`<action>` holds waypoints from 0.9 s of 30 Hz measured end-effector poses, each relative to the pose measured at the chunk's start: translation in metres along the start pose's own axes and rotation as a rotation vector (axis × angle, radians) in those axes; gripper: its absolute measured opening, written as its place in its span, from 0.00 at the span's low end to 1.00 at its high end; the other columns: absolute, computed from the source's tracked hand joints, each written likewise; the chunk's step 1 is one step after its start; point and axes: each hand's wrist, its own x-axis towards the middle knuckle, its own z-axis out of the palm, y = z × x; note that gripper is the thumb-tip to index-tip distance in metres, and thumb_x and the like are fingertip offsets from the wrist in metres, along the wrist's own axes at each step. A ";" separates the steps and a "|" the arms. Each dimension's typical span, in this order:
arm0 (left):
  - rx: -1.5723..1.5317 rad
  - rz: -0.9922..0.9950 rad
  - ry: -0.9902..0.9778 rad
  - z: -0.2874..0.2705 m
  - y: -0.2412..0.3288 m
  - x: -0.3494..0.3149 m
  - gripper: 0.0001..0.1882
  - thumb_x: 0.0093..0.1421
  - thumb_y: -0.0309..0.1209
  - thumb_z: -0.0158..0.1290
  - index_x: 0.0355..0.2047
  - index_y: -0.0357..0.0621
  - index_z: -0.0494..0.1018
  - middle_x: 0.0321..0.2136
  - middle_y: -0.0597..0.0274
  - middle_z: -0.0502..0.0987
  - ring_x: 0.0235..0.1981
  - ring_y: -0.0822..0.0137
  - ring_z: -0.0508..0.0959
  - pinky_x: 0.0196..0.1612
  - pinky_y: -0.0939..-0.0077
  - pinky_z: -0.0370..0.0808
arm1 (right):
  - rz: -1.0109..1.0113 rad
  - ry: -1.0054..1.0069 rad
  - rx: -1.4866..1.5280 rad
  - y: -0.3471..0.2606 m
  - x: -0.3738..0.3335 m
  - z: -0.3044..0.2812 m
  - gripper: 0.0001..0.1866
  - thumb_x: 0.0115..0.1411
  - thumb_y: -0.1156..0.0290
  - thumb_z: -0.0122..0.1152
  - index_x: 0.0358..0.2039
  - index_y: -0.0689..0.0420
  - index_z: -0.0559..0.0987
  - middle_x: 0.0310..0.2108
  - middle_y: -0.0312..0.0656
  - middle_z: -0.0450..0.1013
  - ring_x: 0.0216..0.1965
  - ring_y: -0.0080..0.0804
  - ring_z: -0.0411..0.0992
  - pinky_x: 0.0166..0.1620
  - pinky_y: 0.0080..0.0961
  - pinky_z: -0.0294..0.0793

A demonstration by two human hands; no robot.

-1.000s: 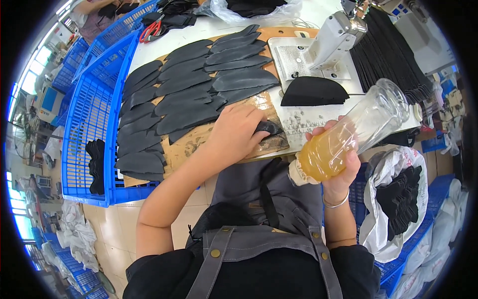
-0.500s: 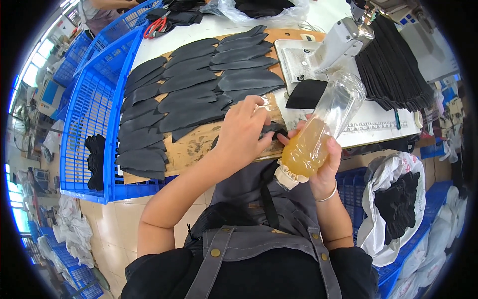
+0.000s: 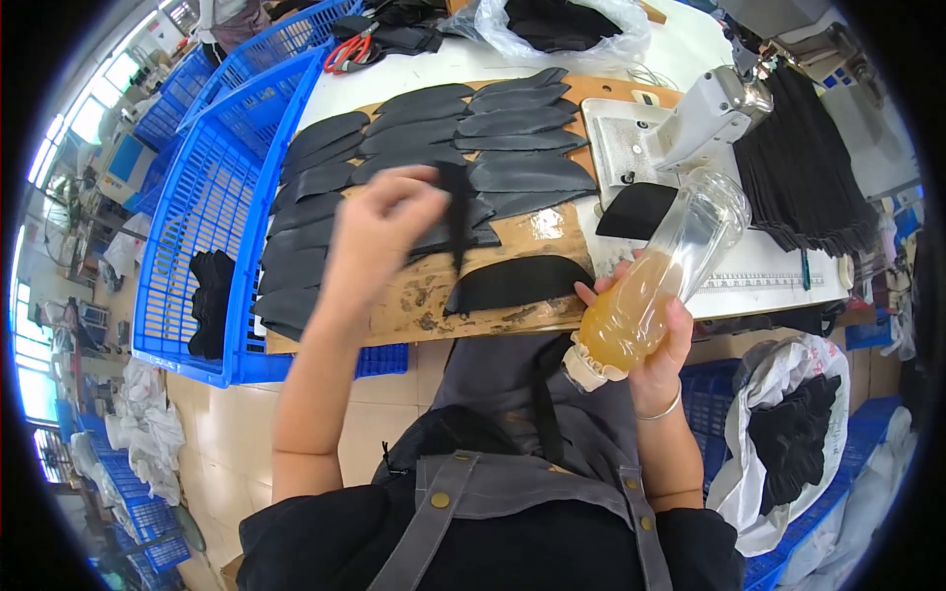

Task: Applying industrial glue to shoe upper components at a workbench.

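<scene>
My left hand, smeared by motion, pinches a curved black fabric piece raised over the wooden board. A clear plastic bottle, part full of cloudy yellow liquid, lies tilted in my right hand, its wrapped cream mouth pointing down toward me. The fingertips of that hand reach the right end of another black piece, lying flat at the board's near edge. Farther back, overlapping rows of dark curved pieces cover much of the board.
Left of the board stands a blue crate. A white machine sits at right, near a single black piece and a thick black stack. Red-handled cutters lie behind. A white sack holds black pieces.
My left hand has moved left and away from the near edge, lifting a black piece. The piece lying at that edge is now uncovered. The bottle stays in my right hand.
</scene>
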 end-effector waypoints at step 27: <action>0.689 0.733 -0.012 0.108 -0.044 0.111 0.09 0.39 0.35 0.62 0.15 0.47 0.75 0.39 0.64 0.73 0.45 0.61 0.68 0.45 0.65 0.64 | 0.056 0.008 0.095 -0.002 0.003 -0.005 0.28 0.54 0.52 0.52 0.50 0.56 0.64 0.41 0.43 0.67 0.44 0.38 0.70 0.57 0.53 0.59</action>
